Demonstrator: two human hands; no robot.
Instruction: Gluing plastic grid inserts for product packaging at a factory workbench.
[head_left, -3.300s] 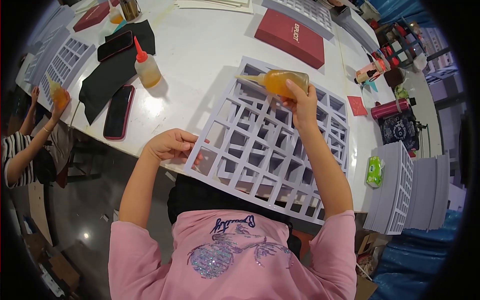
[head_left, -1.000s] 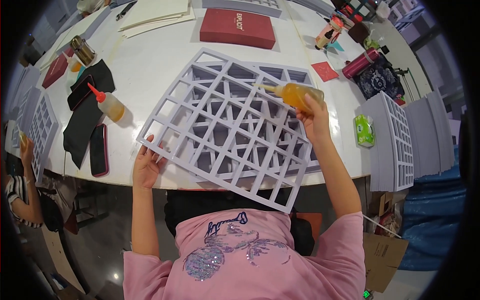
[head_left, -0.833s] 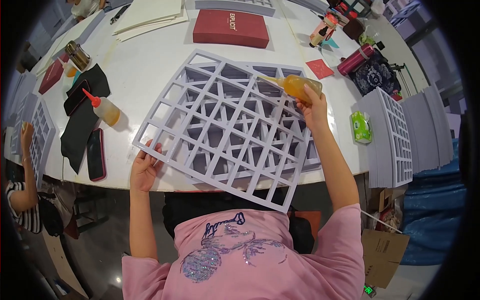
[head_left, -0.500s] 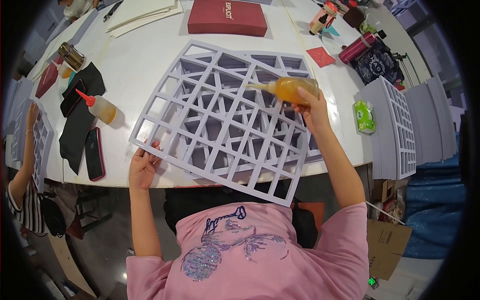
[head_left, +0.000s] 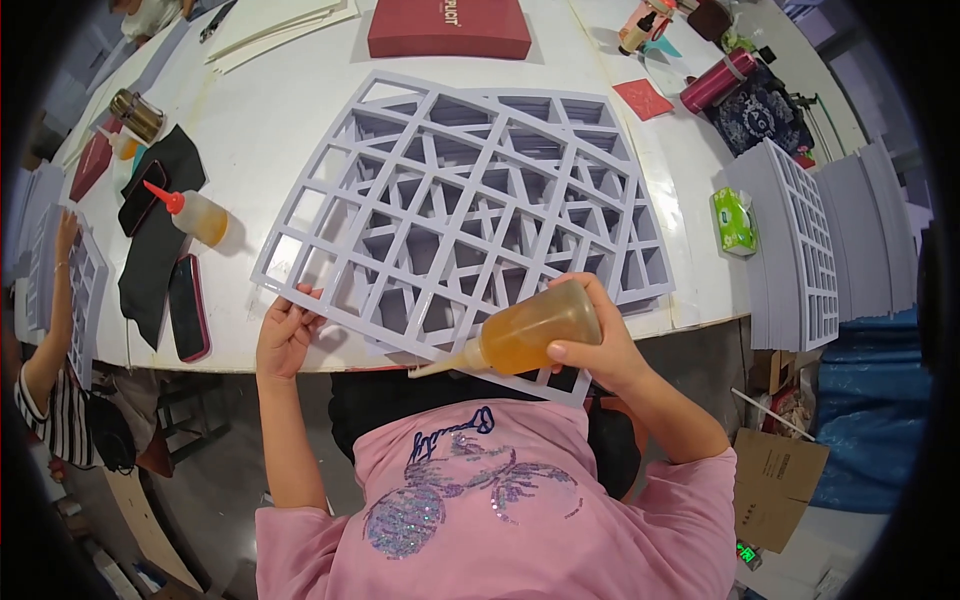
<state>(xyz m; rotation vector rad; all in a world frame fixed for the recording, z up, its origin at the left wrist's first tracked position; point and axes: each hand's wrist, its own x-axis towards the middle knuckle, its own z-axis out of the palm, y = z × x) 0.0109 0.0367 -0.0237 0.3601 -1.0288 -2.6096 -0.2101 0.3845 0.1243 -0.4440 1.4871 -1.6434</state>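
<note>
Right hand brought glue bottle to lattice's near edge.

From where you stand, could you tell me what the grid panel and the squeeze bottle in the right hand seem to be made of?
The grid panel looks like matte pale grey foam board or thick card: dull, no shine, cleanly cut thin strips; which one I cannot tell. The squeeze bottle in the right hand appears to be soft translucent plastic, since the amber liquid shows through its wall; its tapered nozzle looks like paler plastic.
</note>
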